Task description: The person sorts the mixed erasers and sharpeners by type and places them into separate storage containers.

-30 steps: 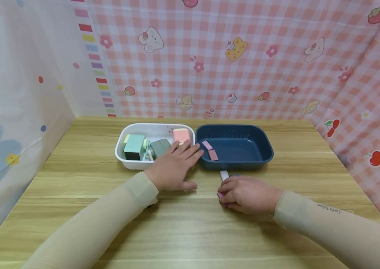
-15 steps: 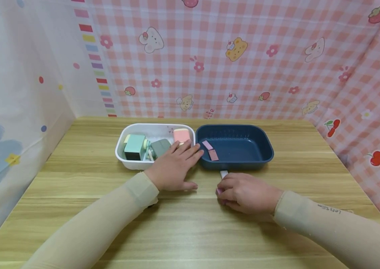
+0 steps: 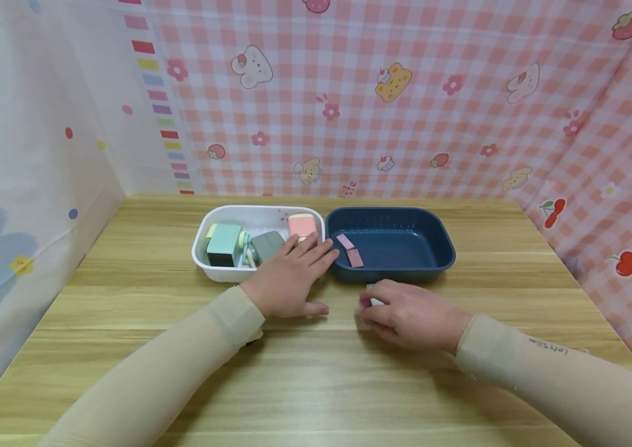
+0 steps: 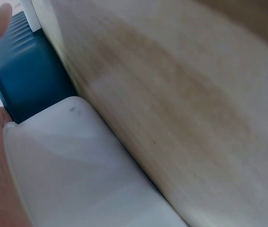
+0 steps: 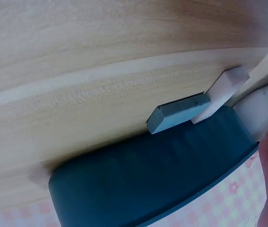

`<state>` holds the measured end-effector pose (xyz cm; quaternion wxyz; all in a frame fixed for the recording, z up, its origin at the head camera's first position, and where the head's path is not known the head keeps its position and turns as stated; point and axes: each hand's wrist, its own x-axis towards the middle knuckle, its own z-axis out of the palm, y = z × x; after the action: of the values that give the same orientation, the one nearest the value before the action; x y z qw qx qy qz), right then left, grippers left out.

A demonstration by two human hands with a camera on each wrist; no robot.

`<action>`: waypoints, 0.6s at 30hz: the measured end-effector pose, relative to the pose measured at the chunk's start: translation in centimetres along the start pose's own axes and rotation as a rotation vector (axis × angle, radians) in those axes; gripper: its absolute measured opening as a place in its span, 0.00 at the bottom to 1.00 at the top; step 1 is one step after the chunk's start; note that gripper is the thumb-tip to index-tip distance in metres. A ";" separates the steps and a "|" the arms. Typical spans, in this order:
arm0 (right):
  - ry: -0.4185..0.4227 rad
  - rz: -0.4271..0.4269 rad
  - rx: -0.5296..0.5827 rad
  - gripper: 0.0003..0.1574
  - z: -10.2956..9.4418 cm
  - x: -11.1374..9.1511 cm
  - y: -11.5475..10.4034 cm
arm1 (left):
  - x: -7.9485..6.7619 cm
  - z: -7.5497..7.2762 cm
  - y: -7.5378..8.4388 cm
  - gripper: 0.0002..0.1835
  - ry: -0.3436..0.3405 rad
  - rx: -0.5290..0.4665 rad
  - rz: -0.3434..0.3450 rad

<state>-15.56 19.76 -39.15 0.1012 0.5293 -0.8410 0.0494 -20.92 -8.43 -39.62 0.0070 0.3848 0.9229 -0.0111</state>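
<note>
The purple block (image 3: 363, 304) sits pinched between the right fingers (image 3: 381, 290).

Right hand (image 3: 411, 315): back upward, fingers and thumb curled in pinch; right forearm (image 3: 550, 372) slanting behind grip. Left hand (image 3: 287, 279): left of grip, back upward, fingers outstretched, thumb pointing gripward; left forearm (image 3: 165, 366) behind.

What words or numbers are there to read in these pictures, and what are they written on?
"life": in red, tilted, low on the pink checked cloth behind the table.
"Lets": upside down on the right sleeve; the letters after it are too blurred to read surely.
The tiny marks inside the white container are too small to tell if they're words.
I see no numbers.
</note>
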 end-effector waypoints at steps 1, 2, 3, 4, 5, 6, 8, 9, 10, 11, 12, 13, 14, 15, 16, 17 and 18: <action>0.004 0.003 0.000 0.13 -0.1 0.0 0.0 | 0.0 0.0 0.0 0.58 0.002 0.002 0.001; 0.005 0.004 0.000 0.13 -0.1 0.0 0.0 | 0.0 0.0 0.0 0.58 0.004 0.004 0.003; 0.008 0.004 0.001 0.13 -0.2 0.1 0.0 | 0.0 0.0 0.0 0.58 0.004 0.006 0.003; 0.010 0.004 0.001 0.13 -0.2 0.1 0.0 | 0.0 0.0 0.0 0.58 0.005 0.007 0.004; 0.015 0.003 0.002 0.13 -0.3 0.1 0.0 | 0.0 0.0 0.0 0.58 0.006 0.007 0.004; 0.022 -0.002 0.001 0.12 -0.3 0.2 0.1 | 0.0 0.0 0.0 0.58 0.006 0.007 0.004; 0.043 -0.014 -0.006 0.12 -0.4 0.2 0.1 | 0.0 0.0 0.0 0.58 0.003 0.004 0.000; 0.057 -0.021 -0.011 0.12 -0.4 0.2 0.2 | 0.0 0.0 0.0 0.58 0.003 0.003 0.000; 0.071 -0.027 -0.019 0.12 -0.5 0.3 0.2 | 0.0 0.0 0.0 0.58 0.003 0.002 0.000; 0.087 -0.033 -0.025 0.12 -0.5 0.3 0.3 | 0.0 0.0 0.0 0.58 0.003 0.001 -0.001; 0.101 -0.041 -0.033 0.12 -0.6 0.4 0.4 | 0.0 0.0 0.0 0.58 0.004 0.001 0.000; 0.113 -0.043 -0.038 0.13 -0.6 0.4 0.4 | 0.0 0.0 0.0 0.58 0.004 0.000 0.000; 0.122 -0.045 -0.044 0.13 -0.7 0.5 0.5 | 0.0 0.0 0.0 0.58 0.005 0.000 0.001; 0.131 -0.046 -0.046 0.14 -0.8 0.5 0.5 | 0.0 0.0 0.0 0.58 0.005 0.001 0.002; 0.136 -0.047 -0.051 0.14 -0.9 0.6 0.6 | 0.0 0.0 0.0 0.58 0.004 0.001 0.002; 0.142 -0.050 -0.054 0.15 -1.0 0.7 0.7 | 0.0 0.0 0.0 0.58 0.003 0.000 0.001; 0.147 -0.054 -0.058 0.15 -1.0 0.7 0.8 | -0.1 0.0 0.0 0.58 0.002 -0.002 0.001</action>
<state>-16.42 19.66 -37.96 0.1792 0.5435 -0.8178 0.0611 -20.89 -8.48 -39.63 0.0066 0.3854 0.9227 -0.0098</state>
